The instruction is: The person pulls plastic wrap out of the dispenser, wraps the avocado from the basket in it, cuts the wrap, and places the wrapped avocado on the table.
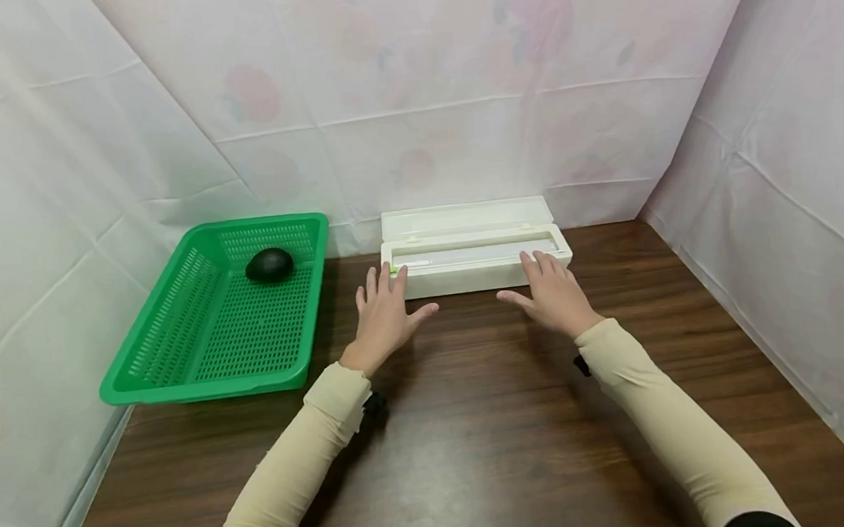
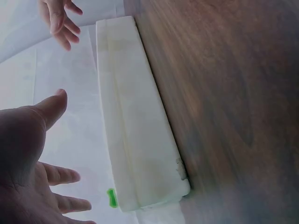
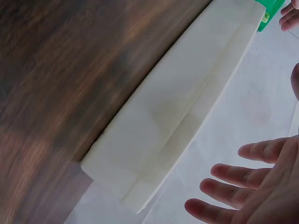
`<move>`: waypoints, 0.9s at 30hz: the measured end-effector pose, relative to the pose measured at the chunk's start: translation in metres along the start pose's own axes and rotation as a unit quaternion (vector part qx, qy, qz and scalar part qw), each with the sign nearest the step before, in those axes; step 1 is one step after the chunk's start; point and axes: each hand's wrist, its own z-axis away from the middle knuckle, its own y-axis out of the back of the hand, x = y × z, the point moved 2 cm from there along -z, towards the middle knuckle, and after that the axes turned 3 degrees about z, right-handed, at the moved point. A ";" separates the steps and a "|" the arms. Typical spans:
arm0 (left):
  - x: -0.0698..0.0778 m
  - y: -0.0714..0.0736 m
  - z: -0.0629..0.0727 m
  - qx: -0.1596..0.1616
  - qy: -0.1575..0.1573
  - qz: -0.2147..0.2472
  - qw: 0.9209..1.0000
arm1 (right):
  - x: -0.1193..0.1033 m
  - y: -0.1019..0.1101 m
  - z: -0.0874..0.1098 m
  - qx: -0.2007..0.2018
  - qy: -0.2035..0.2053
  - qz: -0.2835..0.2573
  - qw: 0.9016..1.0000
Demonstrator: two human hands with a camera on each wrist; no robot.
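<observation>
A long white box (image 1: 478, 277) stands at the back of the table, its lid (image 1: 465, 218) tipped back. It looks like a cling film dispenser, with a pale roll (image 1: 476, 253) lying inside. A small green piece (image 2: 112, 198) sits at its left end. My left hand (image 1: 382, 319) hovers before that left end, fingers spread and straight. Before the right end is my right hand (image 1: 552, 293), its fingers also extended and apart. Both wrist views show a gap between fingers and box, and neither hand holds anything.
To the left stands a green perforated basket (image 1: 210, 390) with a dark, rounded object (image 1: 269, 265) inside, possibly an avocado. White cloth walls (image 1: 410, 93) enclose the brown wooden table (image 1: 464, 440) at the back and both sides.
</observation>
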 end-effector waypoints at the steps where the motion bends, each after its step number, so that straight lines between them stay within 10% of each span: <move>1: 0.000 0.000 -0.001 0.002 -0.001 0.000 1.000 | 0.000 0.000 -0.001 0.000 0.001 0.001 1.000; 27: -0.008 0.001 -0.030 0.050 0.004 0.036 0.998 | 0.015 0.012 -0.018 -0.015 -0.004 -0.004 1.000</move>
